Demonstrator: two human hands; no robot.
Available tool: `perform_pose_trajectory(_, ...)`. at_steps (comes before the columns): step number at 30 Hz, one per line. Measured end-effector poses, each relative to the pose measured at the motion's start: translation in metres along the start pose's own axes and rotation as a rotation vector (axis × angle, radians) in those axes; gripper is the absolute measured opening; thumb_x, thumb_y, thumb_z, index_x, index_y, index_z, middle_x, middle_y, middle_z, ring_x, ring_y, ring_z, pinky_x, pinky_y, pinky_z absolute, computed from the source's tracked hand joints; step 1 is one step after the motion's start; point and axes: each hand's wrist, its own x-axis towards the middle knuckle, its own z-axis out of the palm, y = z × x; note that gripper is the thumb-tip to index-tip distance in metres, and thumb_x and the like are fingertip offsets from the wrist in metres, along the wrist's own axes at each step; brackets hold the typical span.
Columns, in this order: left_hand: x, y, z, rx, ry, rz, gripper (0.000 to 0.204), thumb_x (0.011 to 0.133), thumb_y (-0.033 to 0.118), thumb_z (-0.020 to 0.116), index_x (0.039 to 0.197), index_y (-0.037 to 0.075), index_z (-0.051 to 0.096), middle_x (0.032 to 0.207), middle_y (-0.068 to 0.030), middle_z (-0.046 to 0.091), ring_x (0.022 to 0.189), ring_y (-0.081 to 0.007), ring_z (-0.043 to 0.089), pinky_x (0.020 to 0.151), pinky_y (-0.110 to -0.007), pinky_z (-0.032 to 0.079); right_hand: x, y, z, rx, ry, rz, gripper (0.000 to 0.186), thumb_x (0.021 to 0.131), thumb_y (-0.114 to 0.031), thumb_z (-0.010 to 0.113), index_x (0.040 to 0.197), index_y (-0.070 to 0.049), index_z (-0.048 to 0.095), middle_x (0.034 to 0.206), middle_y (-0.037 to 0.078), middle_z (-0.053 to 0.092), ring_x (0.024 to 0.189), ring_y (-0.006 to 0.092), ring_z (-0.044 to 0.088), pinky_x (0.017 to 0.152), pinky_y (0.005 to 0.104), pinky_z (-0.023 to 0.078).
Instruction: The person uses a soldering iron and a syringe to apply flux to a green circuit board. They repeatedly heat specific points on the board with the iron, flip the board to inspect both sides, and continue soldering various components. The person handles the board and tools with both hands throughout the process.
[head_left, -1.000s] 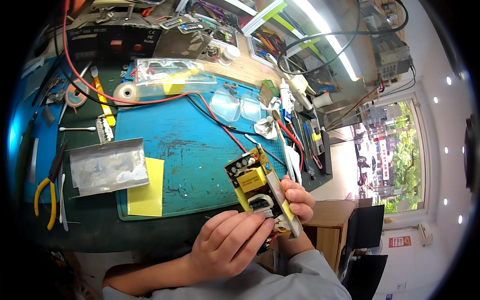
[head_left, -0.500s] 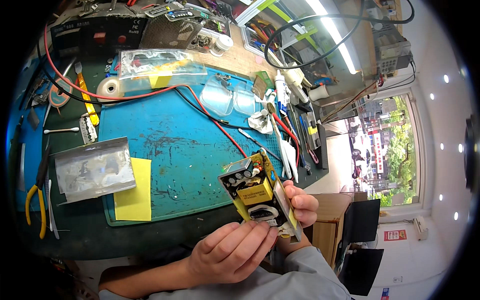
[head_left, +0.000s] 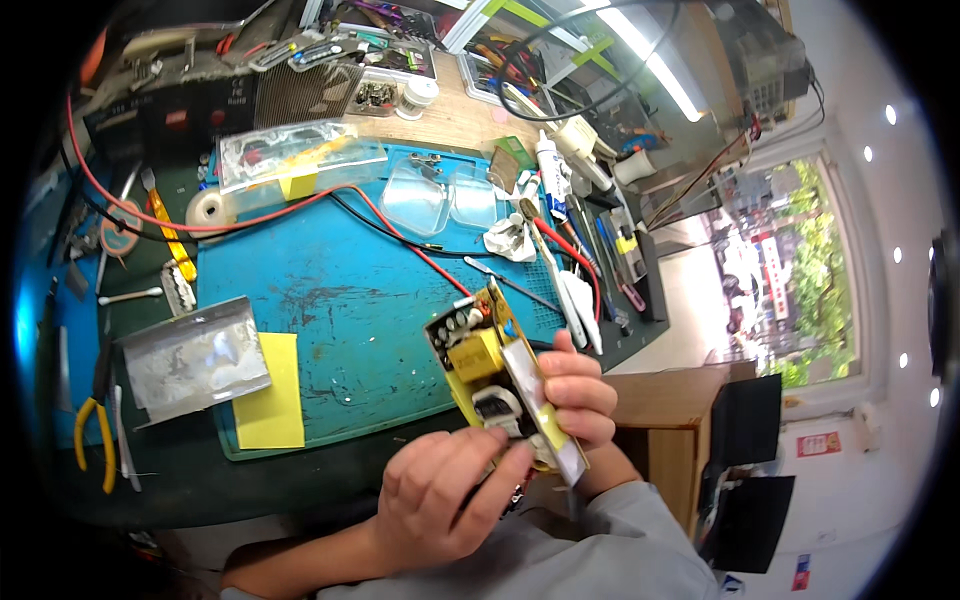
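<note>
A power supply circuit board (head_left: pixel 512 345) is held tilted above the front edge of the bench. It carries a yellow transformer (head_left: pixel 475 357), round capacitors at its far end, a white-and-black coil (head_left: pixel 497 408) and a long metal heatsink plate (head_left: pixel 535 390) along its right side. My right hand (head_left: pixel 578 392) is closed round that right side, fingers on the plate. At the near end, my left hand (head_left: pixel 440 490) is closed on the board, its fingertips beside the coil; exactly which part they pinch is partly hidden.
A blue work mat (head_left: pixel 330 350) covers the bench. At left lie a metal cover (head_left: pixel 195 358), a yellow sheet (head_left: pixel 270 400) and yellow-handled pliers (head_left: pixel 95 430). A red cable (head_left: pixel 410 240) crosses the mat toward the board. Tools and a white tube (head_left: pixel 552 175) stand at back right.
The board has turned so its heatsink plate shows more. My left fingertips have spread somewhat at its near end, and the whole view has shifted slightly.
</note>
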Motion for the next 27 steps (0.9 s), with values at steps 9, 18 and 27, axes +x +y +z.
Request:
perform_pose_trajectory(9,0.008,-0.010,-0.038,-0.319,-0.070,-0.392,0.068,0.076,0.017,0.081,0.131,-0.008,0.049,0.126,-0.0200,0.056,0.108,-0.0283,0.059,0.092,-0.035,0.048,0.072,-0.003,-0.004,-0.033,-0.503,0.106,0.068,0.067,-0.010,0.076,0.133,-0.005,0.060,0.118,0.010,0.060,0.106,0.0264,0.063,0.114,0.0563,0.037)
perform_pose_trajectory(18,-0.007,-0.013,-0.054,-0.863,0.175,-0.908,0.069,0.080,0.021,0.073,0.136,-0.008,0.045,0.114,-0.0064,0.060,0.095,-0.0089,0.058,0.082,-0.023,0.049,0.075,-0.002,0.004,0.118,-0.379,0.114,0.043,0.076,-0.016,0.079,0.114,-0.010,0.060,0.124,0.014,0.064,0.106,0.0307,0.064,0.103,0.0516,0.048)
perform_pose_trajectory(27,0.004,-0.005,-0.043,-0.891,0.288,-0.954,0.065,0.080,0.019,0.070,0.135,-0.007,0.046,0.095,-0.0048,0.062,0.066,-0.0060,0.053,0.051,-0.019,0.044,0.073,-0.002,-0.006,0.012,-0.393,0.047,0.028,0.083,-0.020,0.072,0.108,-0.011,0.067,0.127,0.014,0.064,0.106,0.0292,0.065,0.101,0.0474,0.051)
